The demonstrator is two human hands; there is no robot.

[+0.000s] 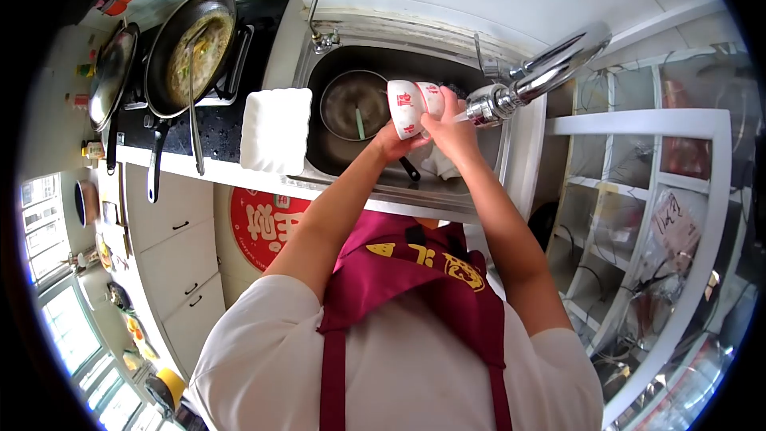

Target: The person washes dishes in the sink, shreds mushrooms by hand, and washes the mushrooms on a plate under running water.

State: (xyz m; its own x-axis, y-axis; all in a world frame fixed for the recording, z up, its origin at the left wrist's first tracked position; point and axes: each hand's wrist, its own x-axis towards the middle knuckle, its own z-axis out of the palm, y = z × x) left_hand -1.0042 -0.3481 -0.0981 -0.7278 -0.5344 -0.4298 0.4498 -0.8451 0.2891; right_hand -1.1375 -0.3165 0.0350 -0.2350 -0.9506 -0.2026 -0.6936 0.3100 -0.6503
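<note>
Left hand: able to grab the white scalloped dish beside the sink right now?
Probably not as is: the left hand is holding red-marked white crockery over the sink. If freed, likely yes; nothing visible blocks the way to the white scalloped dish.

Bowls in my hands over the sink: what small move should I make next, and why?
I'd probably shift the bowls slightly closer to the faucet. The left hand and right hand both hold them over the sink, and the faucet's nozzle points toward them, just beyond the right hand.
</note>
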